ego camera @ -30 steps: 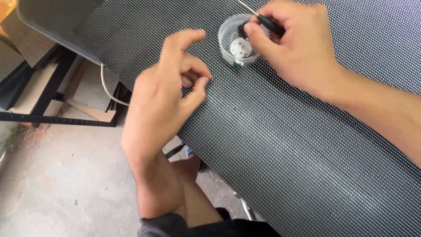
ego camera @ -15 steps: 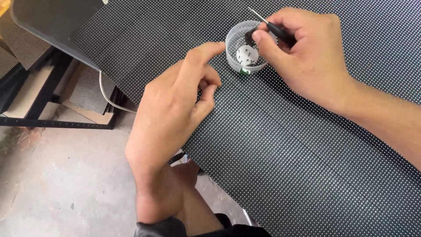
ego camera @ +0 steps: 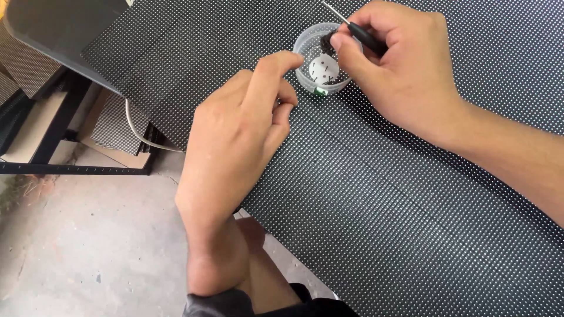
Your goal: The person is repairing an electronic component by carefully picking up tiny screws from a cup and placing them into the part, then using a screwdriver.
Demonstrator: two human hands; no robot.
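A small clear plastic cup [ego camera: 305, 47] stands on a large black panel [ego camera: 411, 194] covered in a grid of white dots. Inside the cup lie a white rounded piece [ego camera: 323, 69] and some dark bits. My right hand [ego camera: 405, 70] grips a thin screwdriver with a black handle [ego camera: 365, 36], its fingertips at the cup's right rim over the dark bits. My left hand [ego camera: 241, 135] hovers over the panel just left of the cup, forefinger stretched to the cup's rim, the other fingers curled, holding nothing.
The panel's near edge runs diagonally above a concrete floor [ego camera: 76, 240]. At the left are a black metal frame [ego camera: 53, 169], a white cable [ego camera: 138, 135], smaller dotted panels [ego camera: 114, 120] and a grey sheet [ego camera: 59, 23] at the top left.
My left hand has moved right, toward the cup, its forefinger now at the cup's rim. My right hand stays at the cup with the screwdriver.
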